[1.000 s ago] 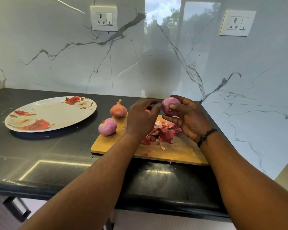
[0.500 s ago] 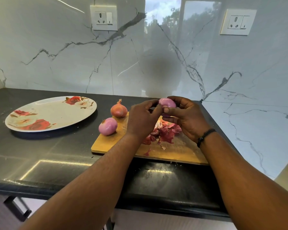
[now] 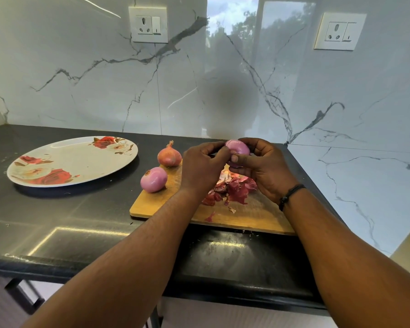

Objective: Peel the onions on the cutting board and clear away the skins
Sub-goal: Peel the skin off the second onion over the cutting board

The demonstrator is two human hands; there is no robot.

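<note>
My right hand [image 3: 263,169] grips a pale purple peeled onion [image 3: 239,147] above the wooden cutting board [image 3: 246,216]. My left hand [image 3: 202,166] is beside it, fingertips pinching at the onion's left side. A heap of red skins [image 3: 232,189] lies on the board under my hands. A second peeled onion [image 3: 153,179] rests at the board's left corner. An unpeeled brown onion [image 3: 169,156] stands just behind it at the board's back edge.
A large oval plate with red roses [image 3: 69,162] sits on the black counter [image 3: 69,223] to the left. The marble wall rises close behind and on the right. A few skin scraps lie at the board's front edge.
My left hand has closed in on the onion and its fingertips now pinch at it. The right hand has turned the onion slightly and raised it a little.
</note>
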